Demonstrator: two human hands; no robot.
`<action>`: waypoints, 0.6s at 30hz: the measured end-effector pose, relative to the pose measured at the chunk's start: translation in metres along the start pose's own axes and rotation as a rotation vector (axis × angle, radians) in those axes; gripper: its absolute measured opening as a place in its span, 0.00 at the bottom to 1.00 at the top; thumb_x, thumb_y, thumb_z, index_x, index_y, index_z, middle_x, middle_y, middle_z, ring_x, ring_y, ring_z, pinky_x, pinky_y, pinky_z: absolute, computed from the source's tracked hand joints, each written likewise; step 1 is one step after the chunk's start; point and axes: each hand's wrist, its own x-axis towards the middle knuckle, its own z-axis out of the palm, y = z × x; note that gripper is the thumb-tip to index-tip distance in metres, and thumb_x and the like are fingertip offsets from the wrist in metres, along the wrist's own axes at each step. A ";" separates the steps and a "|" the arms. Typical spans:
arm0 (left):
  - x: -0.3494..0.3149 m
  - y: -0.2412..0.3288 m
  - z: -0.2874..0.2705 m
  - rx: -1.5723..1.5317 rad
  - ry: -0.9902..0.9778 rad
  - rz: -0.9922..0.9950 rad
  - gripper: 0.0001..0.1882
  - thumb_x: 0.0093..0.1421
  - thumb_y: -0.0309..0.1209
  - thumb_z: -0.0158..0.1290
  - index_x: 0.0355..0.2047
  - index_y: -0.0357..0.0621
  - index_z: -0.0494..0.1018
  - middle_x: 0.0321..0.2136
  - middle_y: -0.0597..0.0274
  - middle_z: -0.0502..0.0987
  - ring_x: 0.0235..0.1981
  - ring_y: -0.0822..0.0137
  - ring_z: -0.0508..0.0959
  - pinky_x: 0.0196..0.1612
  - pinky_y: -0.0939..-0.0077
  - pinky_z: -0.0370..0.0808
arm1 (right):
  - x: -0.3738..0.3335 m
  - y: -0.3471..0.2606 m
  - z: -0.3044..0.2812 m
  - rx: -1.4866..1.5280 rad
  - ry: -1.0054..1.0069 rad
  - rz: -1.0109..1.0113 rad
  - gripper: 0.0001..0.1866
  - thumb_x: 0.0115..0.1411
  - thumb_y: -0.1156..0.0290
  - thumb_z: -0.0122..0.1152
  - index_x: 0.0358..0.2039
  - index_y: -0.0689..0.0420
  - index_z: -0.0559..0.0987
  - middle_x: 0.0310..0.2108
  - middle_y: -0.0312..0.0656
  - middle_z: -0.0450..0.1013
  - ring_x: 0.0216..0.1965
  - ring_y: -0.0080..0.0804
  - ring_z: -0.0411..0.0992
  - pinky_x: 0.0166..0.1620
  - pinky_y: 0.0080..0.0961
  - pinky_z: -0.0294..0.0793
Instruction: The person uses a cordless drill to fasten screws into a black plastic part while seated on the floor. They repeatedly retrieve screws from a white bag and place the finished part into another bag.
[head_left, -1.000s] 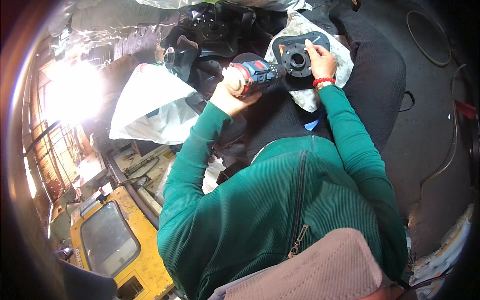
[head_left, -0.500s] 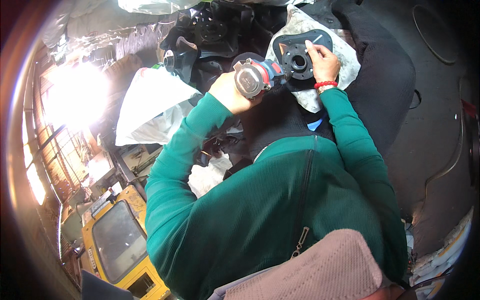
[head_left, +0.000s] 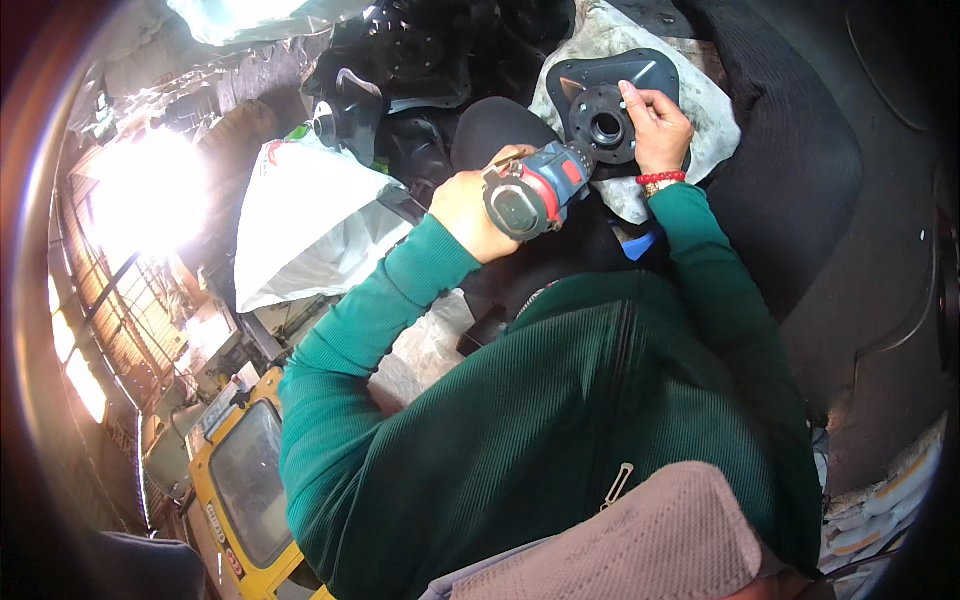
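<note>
My left hand (head_left: pixel 468 213) is wrapped round a blue and red cordless drill (head_left: pixel 568 172). Its front end points at a black flanged part (head_left: pixel 612 74), which has a round disc with a central hole and smaller holes around it. That part lies on a stained white cloth (head_left: pixel 712 128) across my lap. Over the right side of the disc, my right hand (head_left: pixel 660 138) is closed in a pinch. A tiny pale spot shows by its fingertips, too small to name. Whether the drill tip touches the disc cannot be made out.
More black moulded parts (head_left: pixel 347 108) are piled beyond my left hand. A white plastic bag (head_left: pixel 310 215) stands at the left. Lower left is a yellow-framed machine with a window (head_left: pixel 250 480). A thin cable (head_left: pixel 890 345) runs along the floor at the right.
The drill and my left hand have shifted slightly right and nearer, and the drill is now tilted more. My right hand stays pinched at the disc. The whole view has shifted a little.
</note>
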 end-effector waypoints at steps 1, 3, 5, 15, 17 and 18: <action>0.000 -0.001 0.001 0.003 0.038 -0.012 0.29 0.45 0.37 0.61 0.50 0.52 0.68 0.27 0.51 0.79 0.31 0.50 0.80 0.37 0.61 0.78 | 0.003 -0.003 0.000 -0.007 0.001 0.009 0.13 0.53 0.62 0.70 0.24 0.60 0.82 0.15 0.29 0.72 0.17 0.14 0.62 0.23 0.17 0.60; 0.000 -0.014 0.006 -0.013 0.063 0.004 0.27 0.45 0.38 0.61 0.48 0.50 0.70 0.28 0.52 0.79 0.32 0.51 0.80 0.37 0.61 0.78 | 0.002 -0.008 -0.001 -0.036 -0.001 0.015 0.14 0.52 0.60 0.70 0.23 0.59 0.82 0.15 0.32 0.73 0.16 0.17 0.63 0.22 0.20 0.62; 0.000 -0.015 0.002 0.021 0.029 0.026 0.29 0.46 0.33 0.63 0.50 0.44 0.69 0.34 0.52 0.79 0.34 0.54 0.81 0.39 0.67 0.78 | 0.005 -0.014 -0.001 -0.062 0.002 -0.024 0.15 0.51 0.58 0.70 0.23 0.59 0.82 0.15 0.33 0.73 0.16 0.17 0.63 0.22 0.20 0.62; 0.000 -0.004 0.003 -0.110 0.277 0.178 0.22 0.47 0.34 0.63 0.43 0.44 0.74 0.37 0.55 0.79 0.39 0.56 0.80 0.44 0.66 0.75 | 0.001 -0.021 -0.004 -0.114 0.022 -0.102 0.17 0.51 0.52 0.68 0.22 0.55 0.83 0.13 0.37 0.72 0.15 0.24 0.68 0.23 0.25 0.64; 0.004 -0.004 0.008 -0.073 0.287 0.200 0.21 0.48 0.35 0.63 0.43 0.45 0.74 0.37 0.55 0.79 0.39 0.56 0.80 0.44 0.65 0.75 | -0.001 -0.020 -0.005 -0.130 0.021 -0.065 0.18 0.50 0.51 0.69 0.22 0.55 0.82 0.13 0.37 0.72 0.16 0.25 0.68 0.23 0.25 0.64; 0.007 -0.002 0.007 -0.052 0.279 0.210 0.21 0.48 0.35 0.63 0.43 0.45 0.74 0.37 0.56 0.79 0.39 0.56 0.80 0.44 0.65 0.75 | 0.000 -0.020 -0.006 -0.136 0.027 -0.060 0.18 0.50 0.52 0.69 0.22 0.55 0.82 0.13 0.37 0.71 0.16 0.25 0.68 0.23 0.26 0.64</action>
